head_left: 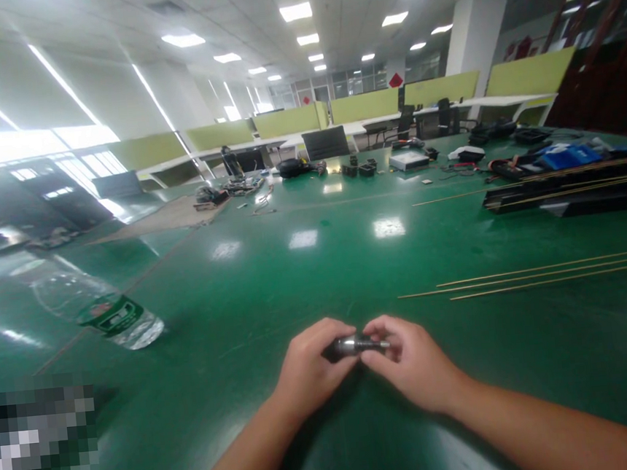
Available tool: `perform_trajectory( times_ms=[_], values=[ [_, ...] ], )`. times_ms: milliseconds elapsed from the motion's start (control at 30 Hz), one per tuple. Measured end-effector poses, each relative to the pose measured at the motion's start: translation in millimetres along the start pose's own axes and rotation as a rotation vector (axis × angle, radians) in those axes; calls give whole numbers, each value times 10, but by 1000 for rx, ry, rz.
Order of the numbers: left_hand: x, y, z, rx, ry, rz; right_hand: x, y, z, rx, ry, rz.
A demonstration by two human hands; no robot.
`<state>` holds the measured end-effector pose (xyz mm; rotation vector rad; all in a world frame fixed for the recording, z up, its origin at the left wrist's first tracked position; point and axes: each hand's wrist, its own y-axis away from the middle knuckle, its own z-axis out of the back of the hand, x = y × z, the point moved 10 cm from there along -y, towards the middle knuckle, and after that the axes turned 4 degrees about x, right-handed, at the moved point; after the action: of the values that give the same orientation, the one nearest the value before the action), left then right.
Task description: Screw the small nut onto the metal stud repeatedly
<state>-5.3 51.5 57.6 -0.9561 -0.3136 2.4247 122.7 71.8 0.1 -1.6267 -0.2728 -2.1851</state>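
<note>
Both hands meet over the green tabletop around a short dark tool [350, 345] with a shiny metal collar and a narrow tip pointing right. My left hand [317, 363] is closed on its thicker end, which the palm partly hides. The fingers of my right hand [412, 362] curl around the narrow tip, with the thumb below and the fingertips above. The tool lies roughly level, just above the table. Its exact kind is too small and blurred to make out.
A clear water bottle [115, 314] with a green label stands to the left. Several thin brass-coloured rods [531, 278] lie at the right. Behind them is a pile with black trays [563, 198] and a blue item [567, 156]. Small parts line the table's far edge. The lower left corner is pixelated.
</note>
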Motion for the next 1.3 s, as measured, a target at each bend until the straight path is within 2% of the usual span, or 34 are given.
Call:
perform_trajectory(
  times_ms=[200, 400, 667, 1300],
  values=[
    [-31, 0, -1, -6, 22, -9, 100, -12, 33, -8, 126, 55],
    [-7, 5, -15, -15, 23, -4, 100, -12, 20, 1, 101, 80],
    [12, -45, -41, -43, 40, -29, -51, -58, 21, -13, 5, 32],
    [60, -28, -90, -21, 89, -7, -75, -19, -28, 4, -81, -34]
  ],
)
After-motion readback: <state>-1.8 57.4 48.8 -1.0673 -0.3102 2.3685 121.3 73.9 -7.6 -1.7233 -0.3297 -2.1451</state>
